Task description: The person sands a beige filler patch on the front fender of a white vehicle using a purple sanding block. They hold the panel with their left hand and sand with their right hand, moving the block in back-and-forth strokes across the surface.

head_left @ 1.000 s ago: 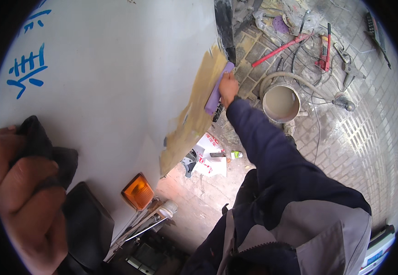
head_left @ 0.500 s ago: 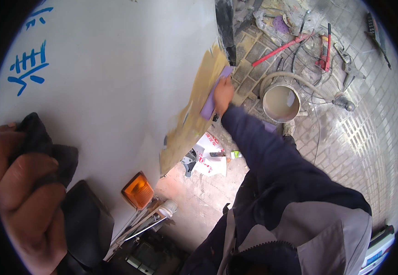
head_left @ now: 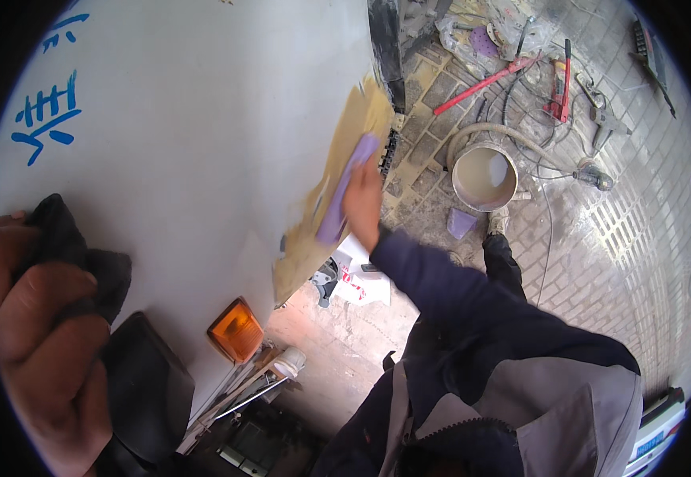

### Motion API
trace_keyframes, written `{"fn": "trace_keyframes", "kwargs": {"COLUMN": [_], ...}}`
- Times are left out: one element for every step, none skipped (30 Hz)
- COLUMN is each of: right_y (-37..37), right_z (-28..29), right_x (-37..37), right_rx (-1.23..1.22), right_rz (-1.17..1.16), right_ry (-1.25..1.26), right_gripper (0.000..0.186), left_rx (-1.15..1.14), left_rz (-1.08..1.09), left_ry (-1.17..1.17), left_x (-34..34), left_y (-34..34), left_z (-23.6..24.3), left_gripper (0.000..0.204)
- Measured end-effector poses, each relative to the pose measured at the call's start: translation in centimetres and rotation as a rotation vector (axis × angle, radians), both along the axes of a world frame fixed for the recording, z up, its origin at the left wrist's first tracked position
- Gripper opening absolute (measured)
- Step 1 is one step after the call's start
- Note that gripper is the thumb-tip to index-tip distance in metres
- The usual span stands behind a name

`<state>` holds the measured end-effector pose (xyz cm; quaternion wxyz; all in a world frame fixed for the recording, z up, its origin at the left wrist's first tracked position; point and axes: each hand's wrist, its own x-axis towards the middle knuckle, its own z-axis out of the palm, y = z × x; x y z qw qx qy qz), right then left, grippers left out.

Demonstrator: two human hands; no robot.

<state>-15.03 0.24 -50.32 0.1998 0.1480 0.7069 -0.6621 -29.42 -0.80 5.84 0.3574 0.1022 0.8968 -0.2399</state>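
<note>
My right hand (head_left: 364,203) grips a long purple sanding block (head_left: 347,189) and presses it flat to the tan filler patch (head_left: 302,258) along the edge of a white vehicle panel (head_left: 194,119). The patch looks streaked and uneven at its borders. At the far left, close to the camera, my left hand (head_left: 43,342) is closed, its fingers wrapped round a black part (head_left: 107,278) beside the panel; what that part belongs to I cannot make out. An orange lamp (head_left: 236,331) sits on the panel below the patch.
On the paved ground stands a bucket of cloudy liquid (head_left: 485,179), with a purple sheet (head_left: 461,223) beside it. Beyond lie a red-handled tool (head_left: 485,83), a red jack (head_left: 559,91), hoses and a power tool (head_left: 596,176). A black housing (head_left: 147,389) juts out near my left hand.
My right hand has slid the sanding block down and left along the filler patch. The purple sheet by the bucket now shows more fully. My left hand keeps its grip.
</note>
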Motion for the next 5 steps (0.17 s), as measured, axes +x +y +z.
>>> {"fn": "trace_keyframes", "kwargs": {"right_y": [-0.1, -0.1, -0.1, -0.1, -0.2], "right_z": [1.7, 2.6, 3.4, 3.9, 3.9], "right_x": [1.8, 2.8, 3.8, 4.6, 5.3], "right_rx": [0.061, 0.047, 0.028, 0.021, 0.008], "right_rz": [0.019, -0.012, 0.003, 0.023, 0.018], "right_ry": [0.139, 0.179, 0.181, 0.239, 0.180], "right_gripper": [0.052, 0.052, 0.053, 0.053, 0.053], "left_rx": [0.001, 0.001, -0.005, -0.013, -0.029], "left_rz": [-0.004, -0.008, -0.020, -0.038, -0.033], "left_ry": [-0.017, -0.033, -0.044, -0.044, -0.033], "left_x": [-0.2, -0.3, -0.4, -0.2, 0.0], "left_y": [0.0, -0.1, -0.2, -0.3, -0.4], "left_z": [0.1, 0.2, 0.3, 0.3, 0.4], "left_gripper": [0.020, 0.020, 0.020, 0.020, 0.020]}}
